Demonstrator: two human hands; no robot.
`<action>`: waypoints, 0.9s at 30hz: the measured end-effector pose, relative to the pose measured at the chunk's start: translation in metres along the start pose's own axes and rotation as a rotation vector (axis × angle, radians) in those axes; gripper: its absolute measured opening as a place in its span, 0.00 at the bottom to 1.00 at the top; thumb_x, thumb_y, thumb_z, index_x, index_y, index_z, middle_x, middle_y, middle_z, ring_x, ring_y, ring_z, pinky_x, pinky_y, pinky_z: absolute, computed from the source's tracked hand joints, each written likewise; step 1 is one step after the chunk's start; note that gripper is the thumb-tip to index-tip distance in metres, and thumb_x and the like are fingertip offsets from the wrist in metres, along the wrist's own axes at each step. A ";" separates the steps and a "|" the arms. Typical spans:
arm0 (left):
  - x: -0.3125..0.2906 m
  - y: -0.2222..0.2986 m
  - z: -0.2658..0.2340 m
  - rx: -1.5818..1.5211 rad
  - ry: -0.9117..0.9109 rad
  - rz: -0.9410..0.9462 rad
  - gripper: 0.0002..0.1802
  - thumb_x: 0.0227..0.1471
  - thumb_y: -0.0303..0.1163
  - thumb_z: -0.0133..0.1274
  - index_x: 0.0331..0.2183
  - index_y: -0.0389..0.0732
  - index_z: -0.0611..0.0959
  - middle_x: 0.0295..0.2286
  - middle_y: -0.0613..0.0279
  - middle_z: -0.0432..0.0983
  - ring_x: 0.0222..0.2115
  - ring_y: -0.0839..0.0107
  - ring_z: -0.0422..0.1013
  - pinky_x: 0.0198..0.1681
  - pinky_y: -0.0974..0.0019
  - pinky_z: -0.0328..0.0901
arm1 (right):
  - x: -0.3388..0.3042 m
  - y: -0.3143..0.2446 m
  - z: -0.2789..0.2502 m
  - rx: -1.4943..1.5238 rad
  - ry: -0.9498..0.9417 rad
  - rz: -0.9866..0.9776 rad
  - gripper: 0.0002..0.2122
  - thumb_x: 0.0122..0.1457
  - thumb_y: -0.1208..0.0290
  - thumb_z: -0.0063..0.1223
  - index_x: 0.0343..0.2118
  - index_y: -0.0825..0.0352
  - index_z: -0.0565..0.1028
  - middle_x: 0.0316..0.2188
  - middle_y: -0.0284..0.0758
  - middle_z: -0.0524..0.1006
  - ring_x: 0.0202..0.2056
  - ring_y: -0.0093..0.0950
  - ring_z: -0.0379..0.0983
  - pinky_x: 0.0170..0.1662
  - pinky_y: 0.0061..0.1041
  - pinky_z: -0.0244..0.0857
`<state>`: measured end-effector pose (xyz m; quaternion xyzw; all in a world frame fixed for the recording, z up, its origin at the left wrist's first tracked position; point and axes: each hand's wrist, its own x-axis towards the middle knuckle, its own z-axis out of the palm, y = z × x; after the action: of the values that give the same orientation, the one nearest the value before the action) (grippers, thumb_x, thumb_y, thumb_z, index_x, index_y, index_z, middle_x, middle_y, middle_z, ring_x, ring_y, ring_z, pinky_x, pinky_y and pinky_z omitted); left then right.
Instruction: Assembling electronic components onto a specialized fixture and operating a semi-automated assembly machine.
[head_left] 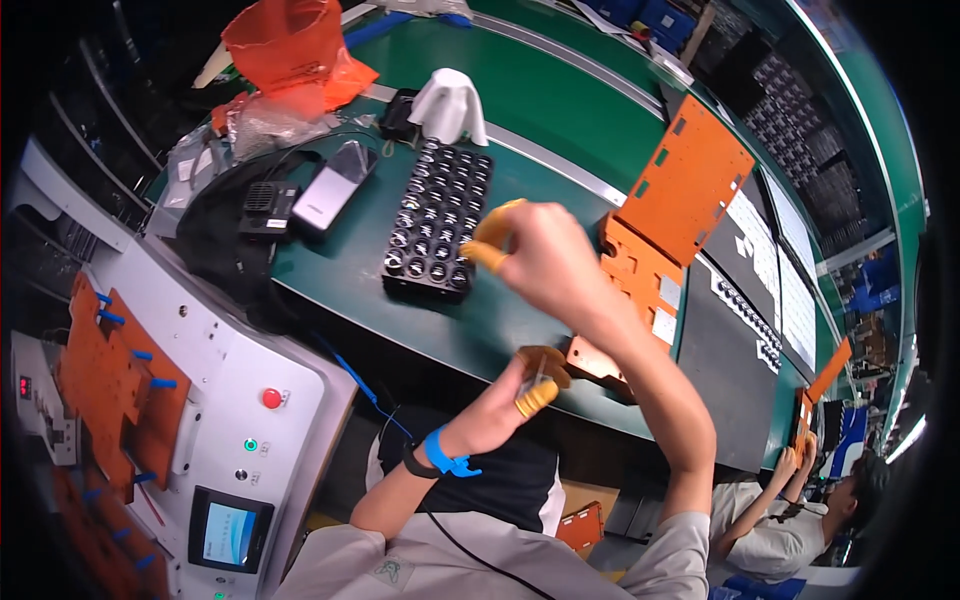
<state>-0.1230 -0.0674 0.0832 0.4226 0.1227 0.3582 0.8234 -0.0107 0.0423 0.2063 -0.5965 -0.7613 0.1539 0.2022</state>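
Black tray (pixel 428 290) of shiny round parts (pixel 438 271) is sitting on the green table (pixel 345 275), left of the right hand (pixel 487 236), its long axis running away from the near table edge and leaning slightly right at the far end. Right hand is the nearer one, reaching over from the right, its yellow-capped fingertips overlapping the tray's right edge in view; contact can't be told. Its thumb and forefinger are curling toward each other, gap small; can't tell if anything is being pinched. Left hand (pixel 500 402) is hanging lower, at the near table edge, right of the tray's near end and well apart from it; fingers are half curling, and the brownish patch at the tips is too unclear to call a held thing. White cloth (pixel 449 105) is draping just beyond the tray's far end. Grey-white device (pixel 333 188) is lying left of the tray; orange fixture (pixel 628 252) with its raised lid (pixel 688 180) is standing right of the right hand. Farther right, a co-worker (pixel 785 520) is sitting.
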 end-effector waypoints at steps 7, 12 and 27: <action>-0.029 0.013 -0.011 0.240 -0.015 -0.097 0.32 0.49 0.29 0.69 0.54 0.36 0.75 0.43 0.68 0.75 0.41 0.80 0.67 0.47 0.74 0.63 | 0.023 -0.047 0.057 -0.192 -0.080 -0.050 0.08 0.45 0.69 0.64 0.25 0.70 0.83 0.22 0.46 0.80 0.26 0.44 0.78 0.30 0.39 0.71; -0.031 0.017 -0.013 0.216 -0.034 -0.040 0.32 0.47 0.27 0.70 0.53 0.36 0.76 0.45 0.66 0.78 0.43 0.82 0.68 0.45 0.76 0.62 | 0.028 -0.048 0.061 -0.240 -0.043 -0.052 0.09 0.46 0.68 0.64 0.24 0.70 0.82 0.20 0.45 0.79 0.24 0.45 0.77 0.29 0.40 0.71; -0.001 0.008 -0.017 -0.411 0.086 0.113 0.43 0.41 0.33 0.75 0.57 0.36 0.73 0.51 0.60 0.75 0.52 0.68 0.72 0.57 0.63 0.66 | -0.137 0.002 -0.021 0.266 0.206 -0.049 0.18 0.47 0.77 0.68 0.45 0.65 0.82 0.20 0.28 0.71 0.21 0.21 0.65 0.25 0.23 0.60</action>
<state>-0.1361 -0.0541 0.0789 0.2366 0.0582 0.4390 0.8648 0.0294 -0.0906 0.2071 -0.5585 -0.7236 0.1865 0.3602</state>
